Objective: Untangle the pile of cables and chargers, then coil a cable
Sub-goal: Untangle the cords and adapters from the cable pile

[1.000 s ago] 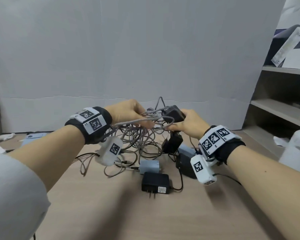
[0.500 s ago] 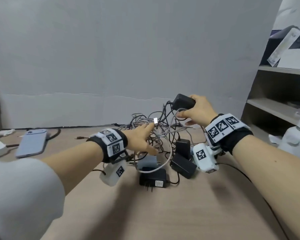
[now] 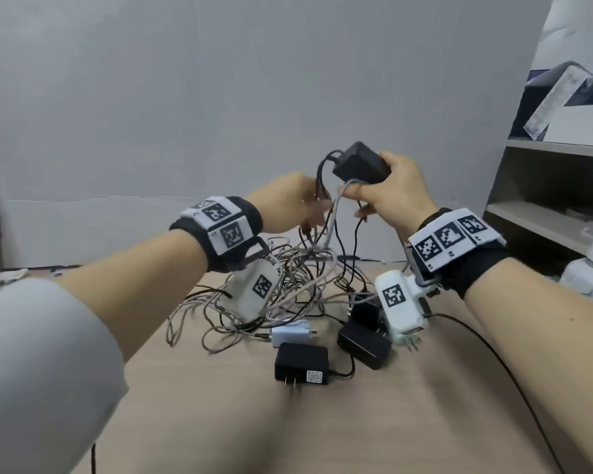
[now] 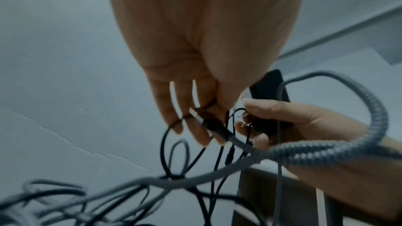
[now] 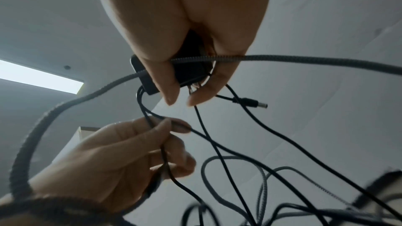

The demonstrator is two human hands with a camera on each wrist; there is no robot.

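Both hands have risen since the earlier frame. Head view: right hand [image 3: 396, 196] grips a black charger [image 3: 358, 164] above the desk [image 3: 220, 422] pile [image 3: 288, 285]. Wrist views: left hand [image 5: 121, 159] pinches its thin black cable [image 5: 165, 157]. Untangling underway; next, likely draw that cable free.

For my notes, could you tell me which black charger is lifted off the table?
The black charger gripped in the right hand, raised above the tangle; the other black ones lie on the table.

both hands [image 3: 288, 203] [image 3: 394, 193] raised, fingers curled, gripping.
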